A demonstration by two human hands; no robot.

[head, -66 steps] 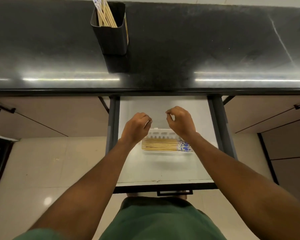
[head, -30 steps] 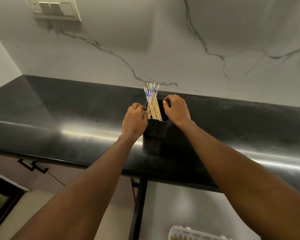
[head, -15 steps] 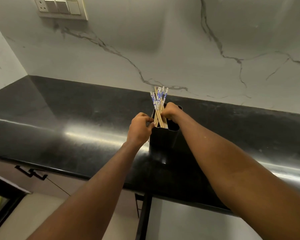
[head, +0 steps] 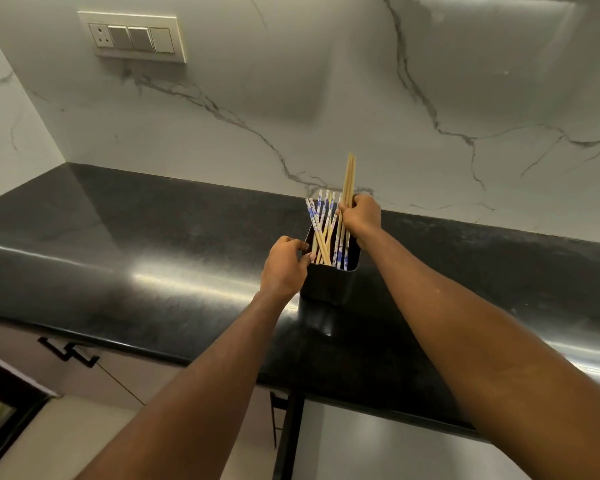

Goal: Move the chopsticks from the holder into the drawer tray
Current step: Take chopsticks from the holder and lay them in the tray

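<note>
The marble wall [head: 291, 98] fills the back of my view. Below it the black counter [head: 153, 244] runs across, and at the bottom edge I get a strip of the open drawer [head: 378, 445], though the tray itself is out of sight from here. On the counter stands the black holder [head: 328, 284]. My left hand [head: 284, 268] has its fingers curled over the holder's near-left rim and wall, gripping it. My right hand [head: 361, 218] is closed in a fist round a small bundle of raised chopsticks [head: 350, 174], two or three as far as I can tell. Their plain ends stick up above the fist and their blue-patterned ends are down inside the holder. The other chopsticks [head: 313, 214] lean crosswise in the holder, close against the raised ones. I judge the step in hand to be the draw-out. To do it well I would pull straight up along the line of the sticks, not sideways, because the leaning ones cross them and could be dragged out or tip the holder. The left hand should press the holder down until the patterned ends pass the rim. A firm fist should hold the bundle parallel for the swing down to the drawer.
</note>
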